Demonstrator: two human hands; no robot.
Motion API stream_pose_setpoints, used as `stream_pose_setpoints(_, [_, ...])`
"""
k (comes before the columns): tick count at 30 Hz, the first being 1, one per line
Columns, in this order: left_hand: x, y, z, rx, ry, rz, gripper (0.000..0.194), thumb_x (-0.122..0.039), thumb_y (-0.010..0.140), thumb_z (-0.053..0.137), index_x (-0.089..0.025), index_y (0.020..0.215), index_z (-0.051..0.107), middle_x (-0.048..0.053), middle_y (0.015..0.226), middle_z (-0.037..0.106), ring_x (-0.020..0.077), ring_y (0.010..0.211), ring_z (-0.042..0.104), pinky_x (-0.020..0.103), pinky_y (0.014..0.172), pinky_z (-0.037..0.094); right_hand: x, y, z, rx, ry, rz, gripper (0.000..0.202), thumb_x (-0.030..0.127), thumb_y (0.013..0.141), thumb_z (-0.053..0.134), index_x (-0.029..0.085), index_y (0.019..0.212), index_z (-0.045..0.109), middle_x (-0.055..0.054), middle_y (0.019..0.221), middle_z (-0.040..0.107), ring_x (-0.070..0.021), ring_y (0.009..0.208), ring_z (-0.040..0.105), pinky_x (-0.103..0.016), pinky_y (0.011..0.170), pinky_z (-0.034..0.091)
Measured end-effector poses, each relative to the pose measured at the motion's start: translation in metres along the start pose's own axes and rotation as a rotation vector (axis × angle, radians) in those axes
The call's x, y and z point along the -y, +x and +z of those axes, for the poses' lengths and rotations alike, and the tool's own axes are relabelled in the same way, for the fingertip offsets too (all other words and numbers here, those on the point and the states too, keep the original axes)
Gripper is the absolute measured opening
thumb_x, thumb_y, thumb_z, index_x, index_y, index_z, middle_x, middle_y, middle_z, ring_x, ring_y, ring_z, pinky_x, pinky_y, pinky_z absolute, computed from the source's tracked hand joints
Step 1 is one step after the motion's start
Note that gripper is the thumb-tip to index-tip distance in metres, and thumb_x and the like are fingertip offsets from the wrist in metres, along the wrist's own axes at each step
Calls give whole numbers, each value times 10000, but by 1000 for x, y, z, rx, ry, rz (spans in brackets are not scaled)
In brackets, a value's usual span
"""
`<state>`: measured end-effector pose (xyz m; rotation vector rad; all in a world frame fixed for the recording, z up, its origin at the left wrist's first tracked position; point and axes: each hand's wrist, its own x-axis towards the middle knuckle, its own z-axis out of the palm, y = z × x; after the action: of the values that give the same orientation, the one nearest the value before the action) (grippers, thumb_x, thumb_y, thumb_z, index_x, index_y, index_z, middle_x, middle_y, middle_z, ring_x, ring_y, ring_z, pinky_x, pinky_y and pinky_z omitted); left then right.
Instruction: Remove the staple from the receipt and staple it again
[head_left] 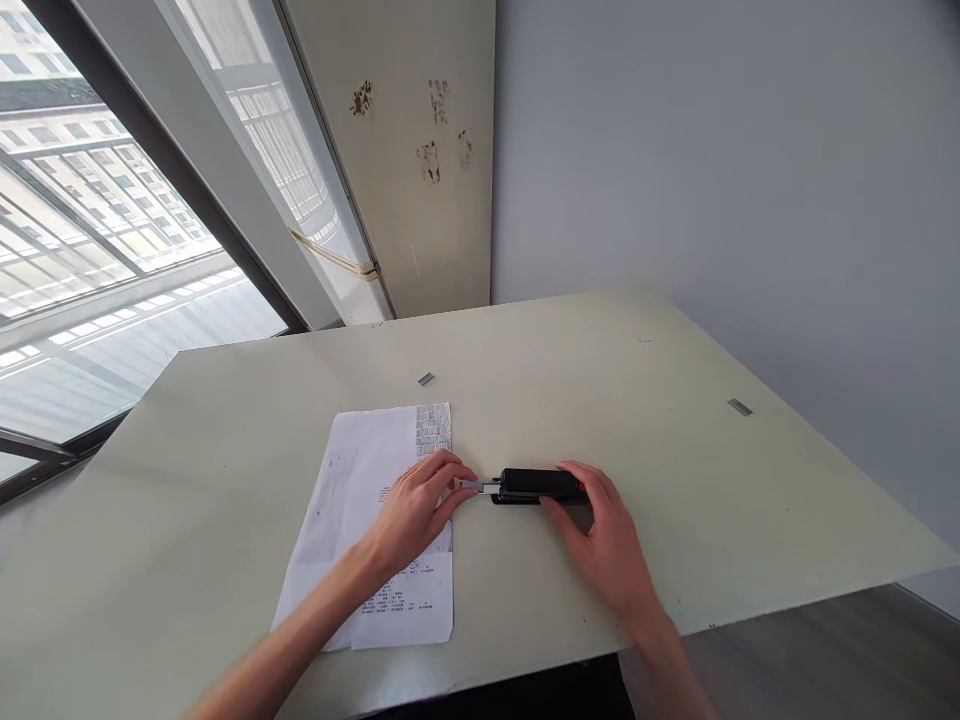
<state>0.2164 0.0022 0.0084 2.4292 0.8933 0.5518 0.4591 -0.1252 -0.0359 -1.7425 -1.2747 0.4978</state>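
A black stapler (538, 484) lies on the pale table, its front end toward the left. My right hand (604, 530) grips its rear part between thumb and fingers. From its left end sticks out a grey metal tray (489, 488), pinched at its tip by the thumb and fingers of my left hand (420, 505). Under my left hand and forearm are printed white sheets of paper (401, 625), partly covered by them.
One small grey staple strip (426, 379) lies beyond the papers, another strip (739, 407) near the table's right edge. The table (570, 380) meets a grey wall on the right; a window (105, 200) is at the left.
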Motion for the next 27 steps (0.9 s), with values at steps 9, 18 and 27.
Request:
stream_pose_setpoints(9, [1, -3, 7, -20, 20, -7, 244, -402, 1108, 479, -250, 1107, 669, 49, 1101, 687, 160, 788, 655, 310, 733, 549, -4, 0, -1, 2, -15, -8, 400, 517, 1018, 611, 307, 1359, 595, -93, 1378, 647, -305, 1296, 602, -539, 1094, 526])
stream_pose_setpoints(18, [14, 1, -10, 88, -36, -3, 242, -454, 1051, 610, -260, 1162, 703, 38, 1078, 714, 197, 919, 690, 323, 797, 565, -4, 2, 1, -13, -22, -42, 386, 516, 1016, 611, 298, 1335, 597, -101, 1344, 660, -310, 1265, 618, -547, 1080, 531])
stream_pose_setpoints(27, [27, 10, -9, 198, -175, 305, 174, -409, 1003, 711, -248, 986, 774, 0, 875, 778, 174, 794, 658, 326, 800, 526, -3, 0, -4, 84, -18, -72, 423, 522, 990, 661, 327, 1357, 581, -85, 1382, 631, -310, 1304, 610, -535, 1113, 525])
